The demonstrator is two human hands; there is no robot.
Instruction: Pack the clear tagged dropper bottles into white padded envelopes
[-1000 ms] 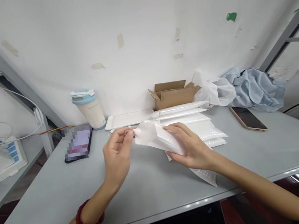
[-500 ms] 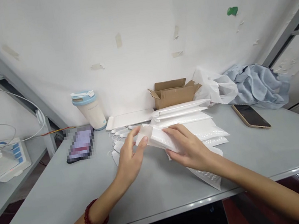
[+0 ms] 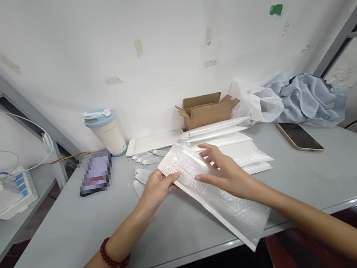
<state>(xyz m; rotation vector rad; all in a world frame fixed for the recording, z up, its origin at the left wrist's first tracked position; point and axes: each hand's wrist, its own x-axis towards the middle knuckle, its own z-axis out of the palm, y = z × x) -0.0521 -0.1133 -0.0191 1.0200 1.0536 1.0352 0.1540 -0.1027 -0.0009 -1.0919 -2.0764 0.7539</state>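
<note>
A white bubble mailer (image 3: pixel 222 203) lies slanted in front of me, its upper left end raised and its lower right corner over the table's front edge. My left hand (image 3: pixel 157 193) pinches that upper left end, thumb on top. Fingers apart, my right hand (image 3: pixel 227 171) rests against the mailer's upper face, the thumb touching the bubbles. Behind it is a stack of white mailers (image 3: pixel 245 153). Several white tags with string loops (image 3: pixel 142 175) lie left of the stack, partly behind my left hand.
An open cardboard box (image 3: pixel 209 113), a plastic bag (image 3: pixel 254 102) and blue cloth (image 3: pixel 310 98) stand along the wall. A cup (image 3: pixel 107 133), a white flat packet (image 3: pixel 156 142) and a blurred phone (image 3: pixel 97 172) are at left. Another phone (image 3: pixel 300 137) lies at right.
The mailer has unfolded and turned, showing its bubbled face, with its far corner lower and nearer. My right hand has loosened its hold and spread its fingers; my left still grips the end.
</note>
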